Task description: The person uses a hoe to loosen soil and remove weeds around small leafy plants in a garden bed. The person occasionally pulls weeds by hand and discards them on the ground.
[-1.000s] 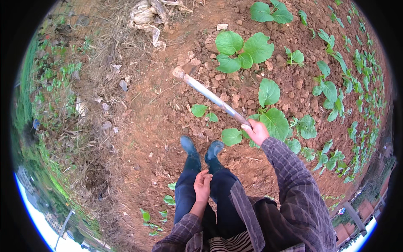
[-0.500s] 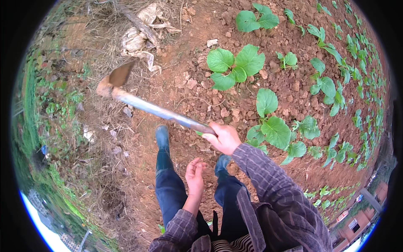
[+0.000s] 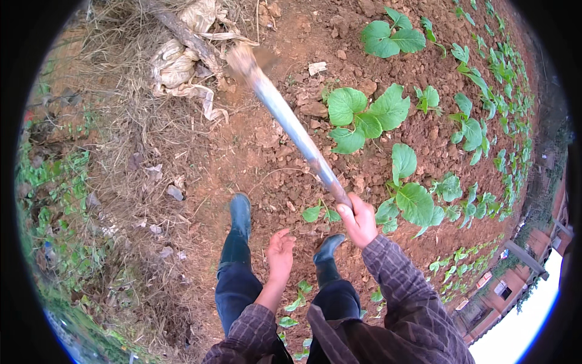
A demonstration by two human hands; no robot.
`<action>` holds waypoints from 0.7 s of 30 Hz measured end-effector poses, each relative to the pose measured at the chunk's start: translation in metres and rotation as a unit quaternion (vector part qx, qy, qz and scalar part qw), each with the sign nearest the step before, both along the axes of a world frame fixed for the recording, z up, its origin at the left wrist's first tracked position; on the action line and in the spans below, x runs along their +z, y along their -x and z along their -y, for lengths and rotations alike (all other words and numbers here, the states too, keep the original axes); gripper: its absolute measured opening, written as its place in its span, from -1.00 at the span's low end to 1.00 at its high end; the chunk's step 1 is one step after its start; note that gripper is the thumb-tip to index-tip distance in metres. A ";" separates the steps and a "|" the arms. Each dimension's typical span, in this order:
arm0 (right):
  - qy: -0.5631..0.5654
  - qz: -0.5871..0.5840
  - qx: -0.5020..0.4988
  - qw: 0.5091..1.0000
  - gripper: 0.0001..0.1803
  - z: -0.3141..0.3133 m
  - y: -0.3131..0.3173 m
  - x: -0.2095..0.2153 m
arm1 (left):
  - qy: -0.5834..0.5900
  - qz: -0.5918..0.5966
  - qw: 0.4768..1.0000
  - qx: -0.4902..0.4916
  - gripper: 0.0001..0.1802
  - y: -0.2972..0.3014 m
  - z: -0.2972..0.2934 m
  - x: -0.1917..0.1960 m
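My right hand grips the lower end of a long metal hoe handle. The handle slants up and to the left, and its blurred head is over bare red soil near a crumpled white sack. My left hand hangs open in front of my legs, palm partly up, holding nothing. Both my dark rubber boots stand on the soil. A small seedling grows just below my right hand.
Leafy green plants grow in rows on the red earth to the right, running toward the far right edge. Dry straw and weeds cover the ground on the left. A dead branch lies by the sack. Buildings show at the lower right.
The hoe has swung from the left side round to the front, its head now farther away near the sack. My right hand moved right; my left hand stays open and low.
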State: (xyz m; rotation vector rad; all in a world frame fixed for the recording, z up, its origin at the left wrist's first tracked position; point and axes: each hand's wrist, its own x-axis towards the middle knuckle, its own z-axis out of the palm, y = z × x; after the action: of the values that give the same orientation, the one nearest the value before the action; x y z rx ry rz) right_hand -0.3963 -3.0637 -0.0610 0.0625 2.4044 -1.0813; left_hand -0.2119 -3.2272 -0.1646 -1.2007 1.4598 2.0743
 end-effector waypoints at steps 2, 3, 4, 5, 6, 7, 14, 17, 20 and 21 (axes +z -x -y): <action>-0.014 -0.049 0.011 0.999 -0.63 0.011 0.019 -0.020 | -0.010 -0.004 1.000 -0.009 -0.66 0.011 0.006 -0.001; -0.036 -0.015 -0.015 0.999 -0.63 0.009 0.019 -0.032 | -0.021 -0.009 1.000 -0.010 -0.65 0.016 0.008 0.002; -0.062 0.011 -0.056 0.996 -0.64 -0.007 0.004 -0.057 | -0.034 -0.013 0.999 -0.013 -0.64 0.020 0.008 0.007; -0.080 0.078 -0.123 0.986 -0.65 -0.028 -0.018 -0.084 | -0.033 -0.009 0.999 -0.005 -0.67 0.027 0.006 0.013; -0.096 0.144 -0.187 0.967 -0.65 -0.046 -0.038 -0.101 | -0.041 -0.005 0.999 -0.021 -0.67 0.029 0.005 0.016; -0.056 0.153 -0.225 0.961 -0.66 -0.056 -0.054 -0.104 | -0.048 0.001 0.998 -0.034 -0.68 0.028 0.005 0.019; -0.025 0.020 -0.121 0.992 -0.73 0.012 0.001 -0.032 | -0.069 -0.004 0.998 -0.008 -0.70 0.031 0.014 0.029; -0.003 -0.072 -0.072 0.995 -0.71 0.024 0.033 -0.049 | -0.076 -0.021 0.997 0.004 -0.70 0.036 0.004 0.030; -0.054 0.073 -0.182 0.979 -0.68 -0.011 0.005 -0.099 | -0.079 -0.032 0.996 0.013 -0.72 0.039 -0.003 0.032; -0.141 0.090 -0.129 0.977 -0.67 -0.009 -0.004 -0.094 | -0.078 -0.026 0.996 0.027 -0.72 0.034 -0.002 0.029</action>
State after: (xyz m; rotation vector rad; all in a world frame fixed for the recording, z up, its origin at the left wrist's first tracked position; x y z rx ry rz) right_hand -0.3925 -3.0551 -0.1553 0.5587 2.4097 -0.7924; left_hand -0.2457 -3.2254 -0.1355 -1.1435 1.2727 2.2257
